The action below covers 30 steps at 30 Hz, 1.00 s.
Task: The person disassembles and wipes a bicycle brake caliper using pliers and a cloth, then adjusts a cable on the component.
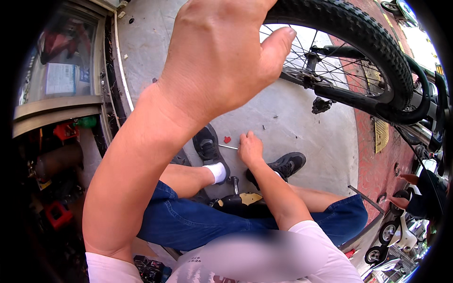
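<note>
My left hand (pixel 212 56) is raised large in front, its back toward me, beside the tire of a bicycle wheel (pixel 391 52). Its thumb sticks out in front of the spokes. The other fingers are cut off by the upper edge or hidden, so I cannot tell whether they hold the tire. Low down between my shoes, my right hand (pixel 250 148) is closed round one end of a thin metal rod (pixel 228 146). The rod points left toward my shoe (pixel 206 144). A small red piece (pixel 227 139) lies on the floor just beyond it.
The wheel sits in a black fork (pixel 349 96) with a brake caliper (pixel 322 104) hanging below. Small bits (pixel 264 127) lie on the grey floor. A glass cabinet (pixel 61 78) stands left, with red tools (pixel 58 214) underneath. Another person (pixel 422 191) and scooters (pixel 396 236) are at right.
</note>
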Motion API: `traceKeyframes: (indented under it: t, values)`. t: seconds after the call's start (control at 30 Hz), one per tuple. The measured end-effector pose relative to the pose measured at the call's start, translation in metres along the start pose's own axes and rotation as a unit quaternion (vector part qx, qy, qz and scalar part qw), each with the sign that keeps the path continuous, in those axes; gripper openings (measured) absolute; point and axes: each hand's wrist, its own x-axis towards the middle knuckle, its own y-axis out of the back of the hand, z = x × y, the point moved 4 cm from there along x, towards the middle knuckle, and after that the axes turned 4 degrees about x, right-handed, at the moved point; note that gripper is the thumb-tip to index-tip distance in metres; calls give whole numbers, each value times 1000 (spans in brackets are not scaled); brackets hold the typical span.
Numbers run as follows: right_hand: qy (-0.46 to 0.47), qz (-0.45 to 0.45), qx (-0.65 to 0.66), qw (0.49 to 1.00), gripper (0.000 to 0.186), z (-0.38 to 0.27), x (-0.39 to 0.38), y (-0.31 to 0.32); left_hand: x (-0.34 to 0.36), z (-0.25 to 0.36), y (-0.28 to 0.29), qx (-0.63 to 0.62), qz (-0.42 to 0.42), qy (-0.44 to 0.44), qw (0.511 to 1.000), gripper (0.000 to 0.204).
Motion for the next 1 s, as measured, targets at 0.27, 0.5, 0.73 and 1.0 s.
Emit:
traceKeyframes:
  t: [0.27, 0.5, 0.73, 1.0]
  values:
    - [34, -13, 89, 995, 16, -3, 3, -17, 5, -11, -7, -30, -7, -16, 999, 50]
    - [-51, 1, 209, 977, 12, -20, 14, -17, 1, -1, -5, 44, -45, -32, 998, 52]
    - [-145, -46, 198, 968, 26, -35, 15, -3, 2, 2, -5, 70, -56, -34, 995, 54]
    - [-71, -49, 56, 995, 32, -42, 22, -25, 9, 4, -10, 90, -56, -30, 994, 56]
